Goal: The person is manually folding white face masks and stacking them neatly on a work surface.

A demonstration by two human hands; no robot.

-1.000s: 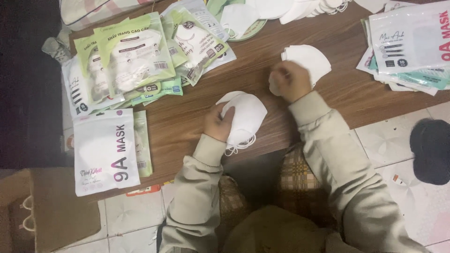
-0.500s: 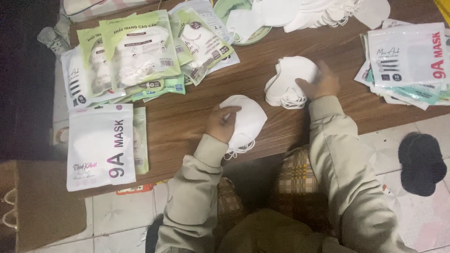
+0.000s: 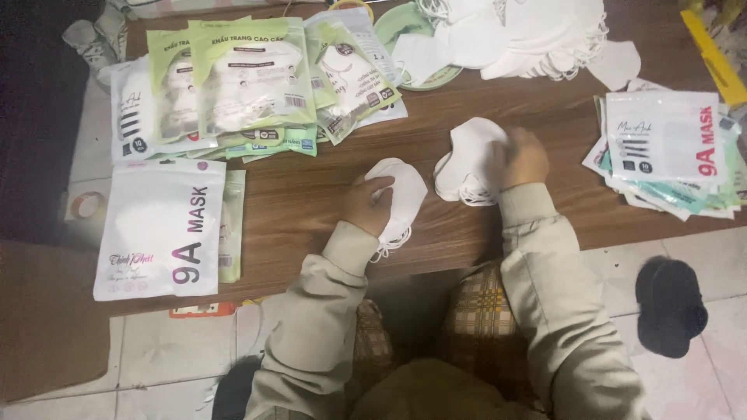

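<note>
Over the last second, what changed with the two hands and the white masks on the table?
The right hand, raised with one mask a second ago, came down onto a small stack of masks on the table and rests there. The left hand kept its hold on its own masks. The packets have not moved.

2 hands, 2 small mask stacks (image 3: 467,163), 1 loose mask heap (image 3: 529,35), 3 packet piles (image 3: 249,85), 1 tape roll (image 3: 87,206).

The loose mask heap (image 3: 529,35) is cut off by the top edge.
</note>
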